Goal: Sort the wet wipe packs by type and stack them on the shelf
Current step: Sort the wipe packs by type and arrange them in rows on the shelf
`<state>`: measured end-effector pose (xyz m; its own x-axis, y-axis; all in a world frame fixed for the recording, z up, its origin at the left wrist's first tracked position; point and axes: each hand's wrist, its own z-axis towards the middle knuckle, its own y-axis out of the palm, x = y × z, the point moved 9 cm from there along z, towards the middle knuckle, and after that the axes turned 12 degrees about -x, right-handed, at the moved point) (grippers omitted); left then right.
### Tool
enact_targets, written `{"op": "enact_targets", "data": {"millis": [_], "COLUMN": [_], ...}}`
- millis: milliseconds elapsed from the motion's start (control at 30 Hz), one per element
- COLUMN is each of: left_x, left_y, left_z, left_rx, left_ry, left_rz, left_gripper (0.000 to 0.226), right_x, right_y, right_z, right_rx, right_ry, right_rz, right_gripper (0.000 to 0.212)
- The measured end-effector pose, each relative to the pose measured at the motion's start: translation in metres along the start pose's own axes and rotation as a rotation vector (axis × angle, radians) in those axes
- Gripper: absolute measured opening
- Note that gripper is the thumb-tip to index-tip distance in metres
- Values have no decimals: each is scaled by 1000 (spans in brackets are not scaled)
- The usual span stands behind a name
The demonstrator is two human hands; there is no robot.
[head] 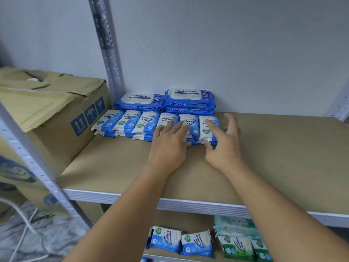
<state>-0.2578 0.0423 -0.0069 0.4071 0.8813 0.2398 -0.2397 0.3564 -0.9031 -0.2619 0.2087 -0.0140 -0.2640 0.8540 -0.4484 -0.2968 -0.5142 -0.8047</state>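
A row of small blue-and-white antibacterial wipe packs point(130, 122) lies in short stacks on the brown shelf board point(120, 167). Behind them sit large blue antabax packs point(188, 100) against the wall. My left hand point(170, 142) rests with straight fingers on the fourth and fifth small stacks. My right hand point(222, 140) pinches the rightmost small pack point(205, 132) between forefinger on top and thumb at its front edge. On the lower shelf lie two more blue small packs point(181, 242) and green packs point(239, 248).
A worn cardboard box point(47, 114) fills the shelf's left end. Perforated metal uprights point(107, 53) stand at the back left and front left. The shelf's white front rail point(188, 205) runs across. Pale green packs point(234, 225) sit on the lower shelf.
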Motion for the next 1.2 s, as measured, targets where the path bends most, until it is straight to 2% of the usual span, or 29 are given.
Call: {"op": "enact_targets", "data": {"millis": [167,267,567,667,767,867,933,1067,1200], "left_x": [-6,-3,11,1,-19,-49,-66,-100,-155], "left_y": [-28,-41,-74,-68,-44,-16,-3,23,93], "left_z": [-50,-84,-185,-216,-243,-271,-289,-323,-358], "left_rx": [127,104,69,20,-142,-345,-461,-655,-744], "left_ry": [-48,-92,-113,-180,-234,-369,-475,-634,-772], "left_rz": [-78,-112,-255,-274,-280,-288,-283,-152,-335], "left_gripper": [37,41,31,29,27,29,32,39,46], "right_x": [-25,-39,-83,-95,-106,-106,-103,-93,-82], "right_y": [-29,-42,-48,-18,32,89,122,182,237], "right_z": [-52,-92,-194,-217,-237,-260,-275,-296,-306], "right_rx": [104,148,76,-73,-332,-630,-762,-890,-927], "right_ry": [-78,-120,-216,-217,-179,-27,91,326,514], "right_rz": [38,71,49,57,21,57,112,272,415], "right_gripper": [46,39,31,28,30,32,34,36,29]}}
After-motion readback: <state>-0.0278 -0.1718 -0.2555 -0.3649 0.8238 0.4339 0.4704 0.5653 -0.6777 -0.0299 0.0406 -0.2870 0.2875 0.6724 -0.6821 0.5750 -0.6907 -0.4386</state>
